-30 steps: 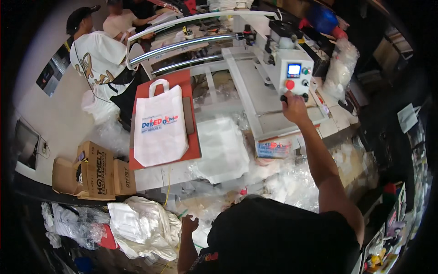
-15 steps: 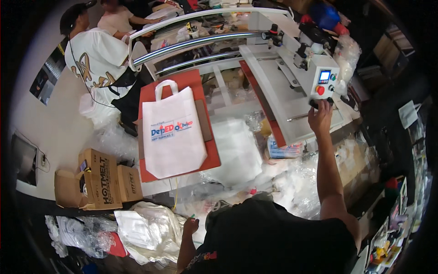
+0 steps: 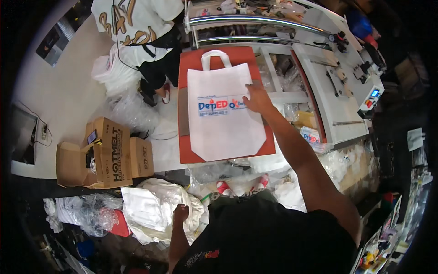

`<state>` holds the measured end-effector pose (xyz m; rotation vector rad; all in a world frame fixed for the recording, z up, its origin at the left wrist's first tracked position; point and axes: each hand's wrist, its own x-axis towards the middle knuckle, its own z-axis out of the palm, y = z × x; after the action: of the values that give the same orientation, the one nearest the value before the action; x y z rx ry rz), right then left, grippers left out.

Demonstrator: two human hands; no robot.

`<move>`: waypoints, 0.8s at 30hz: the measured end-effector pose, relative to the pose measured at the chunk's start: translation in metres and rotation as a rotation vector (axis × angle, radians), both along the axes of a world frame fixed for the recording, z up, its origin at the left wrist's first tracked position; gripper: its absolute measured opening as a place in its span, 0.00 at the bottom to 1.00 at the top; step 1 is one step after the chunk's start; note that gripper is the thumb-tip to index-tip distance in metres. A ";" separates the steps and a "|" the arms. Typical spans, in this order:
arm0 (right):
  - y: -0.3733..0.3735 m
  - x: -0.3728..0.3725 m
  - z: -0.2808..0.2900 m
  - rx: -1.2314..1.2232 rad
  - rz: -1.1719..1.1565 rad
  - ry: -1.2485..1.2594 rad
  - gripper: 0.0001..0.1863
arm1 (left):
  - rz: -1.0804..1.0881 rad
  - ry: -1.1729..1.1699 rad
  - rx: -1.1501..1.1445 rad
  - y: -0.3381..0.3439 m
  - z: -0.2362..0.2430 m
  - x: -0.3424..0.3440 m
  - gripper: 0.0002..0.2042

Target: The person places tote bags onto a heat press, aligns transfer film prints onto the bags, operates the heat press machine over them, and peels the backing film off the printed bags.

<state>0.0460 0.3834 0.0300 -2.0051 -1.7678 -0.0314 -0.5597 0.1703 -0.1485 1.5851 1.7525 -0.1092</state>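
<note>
A white non-woven bag [image 3: 226, 134] with a loop handle lies flat on the red pad [image 3: 187, 153] of a heat press. Across its middle sits a blue, red and orange printed design [image 3: 213, 106]. My right hand [image 3: 258, 99] is over the bag's right side, fingers apart, fingertips at the design's right end; whether they touch it I cannot tell. My left hand [image 3: 181, 213] hangs low with curled fingers and nothing visible in it, beside a pale plastic bag [image 3: 194, 214] of white fabric pieces.
The press's control box [image 3: 372, 98], with screen and red button, stands right of a second red pad [image 3: 308, 96]. Open cardboard boxes [image 3: 109, 157] stand at left. A person in a white shirt [image 3: 137, 23] stands at the far left. A printed stack [image 3: 312, 138] lies below the second pad.
My right hand has left the control box and moved left onto the bag. The view has shifted, so the press appears farther right. My left hand stays low, fingers still curled.
</note>
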 end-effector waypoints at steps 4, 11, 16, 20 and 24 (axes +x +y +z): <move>0.033 -0.005 -0.008 -0.156 -0.248 -0.149 0.21 | -0.022 0.043 -0.072 -0.024 -0.006 -0.035 0.17; 0.003 -0.050 0.025 -0.142 -0.090 -0.049 0.08 | -0.133 0.145 -0.299 -0.053 -0.046 -0.052 0.22; -0.152 -0.136 0.036 -0.252 0.523 0.049 0.09 | -0.081 0.017 -0.199 -0.024 -0.032 -0.014 0.18; -0.283 -0.114 -0.022 -0.419 0.419 0.464 0.09 | -0.075 -0.040 -0.192 -0.002 -0.036 0.008 0.19; -0.477 0.000 -0.199 -0.812 0.165 0.301 0.11 | -0.215 -0.095 -0.172 0.011 -0.028 0.061 0.16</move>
<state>0.0456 -0.0931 -0.1690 -2.1794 -1.8969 1.1410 -0.4987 0.1813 -0.1761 1.6205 1.4562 -0.2767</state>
